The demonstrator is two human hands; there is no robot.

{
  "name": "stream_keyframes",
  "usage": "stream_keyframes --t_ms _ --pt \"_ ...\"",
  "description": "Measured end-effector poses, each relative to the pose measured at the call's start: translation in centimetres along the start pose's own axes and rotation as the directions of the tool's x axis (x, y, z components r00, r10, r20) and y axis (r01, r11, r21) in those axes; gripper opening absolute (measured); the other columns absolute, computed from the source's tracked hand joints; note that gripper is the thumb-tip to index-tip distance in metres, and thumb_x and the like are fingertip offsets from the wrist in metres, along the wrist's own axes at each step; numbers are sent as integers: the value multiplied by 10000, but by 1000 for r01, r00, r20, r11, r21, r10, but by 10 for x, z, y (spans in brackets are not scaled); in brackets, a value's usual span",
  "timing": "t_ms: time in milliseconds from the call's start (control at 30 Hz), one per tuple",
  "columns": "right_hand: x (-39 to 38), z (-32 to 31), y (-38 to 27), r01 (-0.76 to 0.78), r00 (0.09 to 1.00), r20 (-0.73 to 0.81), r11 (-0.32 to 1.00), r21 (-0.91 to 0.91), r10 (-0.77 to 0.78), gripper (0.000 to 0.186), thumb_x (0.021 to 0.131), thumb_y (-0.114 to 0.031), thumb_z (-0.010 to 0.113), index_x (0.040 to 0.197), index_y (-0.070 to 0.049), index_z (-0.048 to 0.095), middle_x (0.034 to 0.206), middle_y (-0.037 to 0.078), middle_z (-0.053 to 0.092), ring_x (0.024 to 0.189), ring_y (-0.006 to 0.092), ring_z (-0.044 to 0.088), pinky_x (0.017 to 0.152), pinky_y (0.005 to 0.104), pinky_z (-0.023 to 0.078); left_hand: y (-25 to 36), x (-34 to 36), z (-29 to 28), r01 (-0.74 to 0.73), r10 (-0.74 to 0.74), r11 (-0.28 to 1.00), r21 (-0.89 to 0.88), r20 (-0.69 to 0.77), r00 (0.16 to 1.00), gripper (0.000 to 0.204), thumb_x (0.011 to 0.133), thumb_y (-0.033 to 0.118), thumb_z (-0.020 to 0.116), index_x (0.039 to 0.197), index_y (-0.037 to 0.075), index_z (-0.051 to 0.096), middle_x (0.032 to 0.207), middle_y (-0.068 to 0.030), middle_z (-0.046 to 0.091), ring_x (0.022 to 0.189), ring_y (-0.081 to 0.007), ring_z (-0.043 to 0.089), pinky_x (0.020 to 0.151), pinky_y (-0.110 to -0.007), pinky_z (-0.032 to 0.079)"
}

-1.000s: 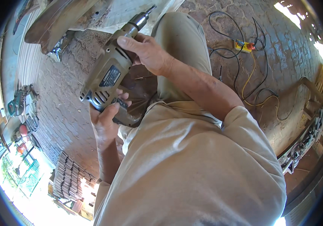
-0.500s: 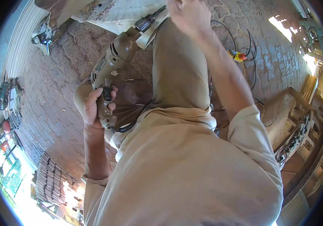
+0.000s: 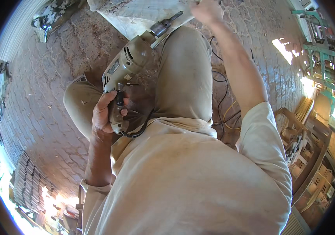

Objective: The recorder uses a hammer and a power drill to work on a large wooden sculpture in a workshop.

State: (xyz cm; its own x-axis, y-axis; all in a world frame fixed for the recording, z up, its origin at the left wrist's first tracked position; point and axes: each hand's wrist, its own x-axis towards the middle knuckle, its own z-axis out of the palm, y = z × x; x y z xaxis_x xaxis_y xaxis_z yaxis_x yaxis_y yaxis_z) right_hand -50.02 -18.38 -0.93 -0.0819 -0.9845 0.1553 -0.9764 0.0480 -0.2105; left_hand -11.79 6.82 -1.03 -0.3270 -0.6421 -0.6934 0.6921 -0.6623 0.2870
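Note:
In my left hand (image 3: pixel 103 114) is an olive-brown electric drill (image 3: pixel 133 58), gripped by its handle with the fingers wrapped round. Its black chuck (image 3: pixel 159 29) and bit point up and to the right, over the corner of a pale board (image 3: pixel 130 17). The drill's cord runs from the handle toward my lap. My right hand (image 3: pixel 208 11) is at the top edge of the picture, right of the drill bit and apart from it. Its fingers look curled; whatever they hold, if anything, is hidden.
Rough paving (image 3: pixel 50 113) spreads around my bent legs. Black and yellow cables (image 3: pixel 225 98) lie to the right of my knee. A wooden frame (image 3: pixel 312 160) and hollow bricks (image 3: pixel 316 184) stand at the right. Stacked tiles (image 3: pixel 28 178) are at the lower left.
The drill and my left hand have shifted slightly right and down in the picture. My right hand has moved right, away from the bit. The surroundings have shifted with my head's movement.

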Motion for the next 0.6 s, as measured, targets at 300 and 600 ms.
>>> stream_keyframes --t_ms 300,600 --pt "-64 5 7 -29 998 63 823 567 -8 261 913 -304 683 1000 -76 776 893 132 778 835 246 761 789 358 586 -11 8 -4 -7 9 999 50 -54 998 298 1003 164 642 1269 50 568 1011 -129 716 812 -194 740 521 -329 606" --pt "-99 -9 -40 -18 998 64 890 455 -12 270 954 -288 714 1050 -42 771 915 143 792 840 208 778 761 334 585 -19 6 -9 133 -134 991 -6 -20 991 349 991 209 717 1254 29 576 1017 -182 718 759 -193 727 487 -351 603"
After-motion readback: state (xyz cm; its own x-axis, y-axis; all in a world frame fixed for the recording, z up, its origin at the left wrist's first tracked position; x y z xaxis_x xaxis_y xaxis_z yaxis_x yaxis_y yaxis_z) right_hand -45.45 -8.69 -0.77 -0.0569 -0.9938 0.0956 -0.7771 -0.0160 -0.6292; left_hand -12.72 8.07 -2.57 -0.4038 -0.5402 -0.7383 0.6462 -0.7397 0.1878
